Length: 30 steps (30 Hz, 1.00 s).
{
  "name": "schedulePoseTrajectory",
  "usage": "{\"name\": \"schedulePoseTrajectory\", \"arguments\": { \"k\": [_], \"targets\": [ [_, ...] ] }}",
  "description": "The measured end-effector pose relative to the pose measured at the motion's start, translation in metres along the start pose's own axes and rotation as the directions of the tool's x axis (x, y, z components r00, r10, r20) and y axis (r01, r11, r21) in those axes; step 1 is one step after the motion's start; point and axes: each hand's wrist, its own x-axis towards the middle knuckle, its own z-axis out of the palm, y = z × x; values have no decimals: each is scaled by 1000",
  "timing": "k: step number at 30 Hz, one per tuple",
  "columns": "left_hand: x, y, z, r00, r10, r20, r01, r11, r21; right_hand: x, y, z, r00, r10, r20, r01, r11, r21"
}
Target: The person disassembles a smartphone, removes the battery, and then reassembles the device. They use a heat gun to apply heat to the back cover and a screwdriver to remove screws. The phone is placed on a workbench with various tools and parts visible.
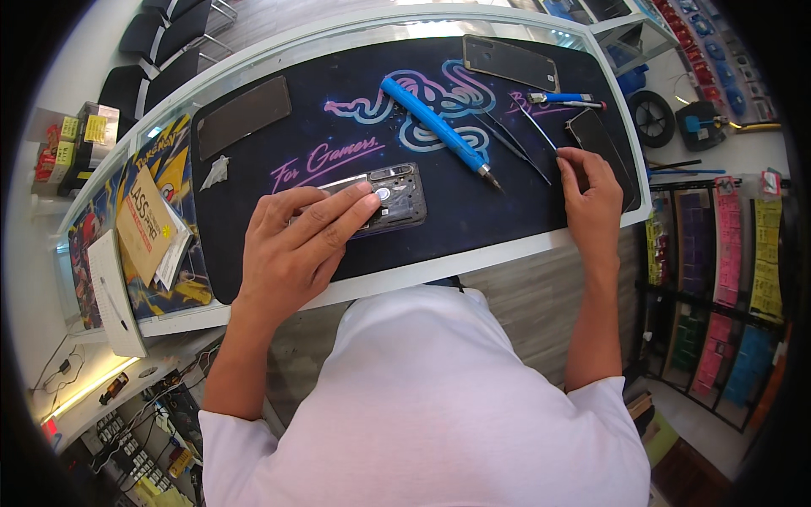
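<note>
An opened phone (395, 196) with its back removed lies on the dark printed mat (473, 211). My left hand (297, 243) rests over the phone's left part, fingers flat and pressing it down. My right hand (589, 196) is at the mat's right side, fingertips on the end of thin black tweezers (541, 131) beside a dark phone cover (601, 152). A blue-handled screwdriver (438, 128) lies diagonally between the hands, tip pointing toward my right.
A phone back panel (509, 62) lies at the mat's far edge, a dark screen panel (243, 115) at far left, a small blue tool (564, 99) far right. Packages (148, 224) sit on the glass counter at left. Hanging accessory packs (733, 253) fill the right.
</note>
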Motion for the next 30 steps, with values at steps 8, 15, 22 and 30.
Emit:
{"name": "schedulePoseTrajectory", "arguments": {
  "k": [8,15,22,30],
  "targets": [
    [2,18,26,996,36,86,-46,992,121,18,-49,31,950,-292,112,272,948,164],
    [7,20,21,962,1,274,-4,1000,13,35,-74,45,897,-233,376,218,972,84],
    [7,23,20,971,-64,229,85,993,-86,57,-61,18,833,29,553,-414,695,588],
    [57,-25,26,965,-261,-21,262,956,129,29,-44,42,942,42,332,-335,130,933]
  ]
}}
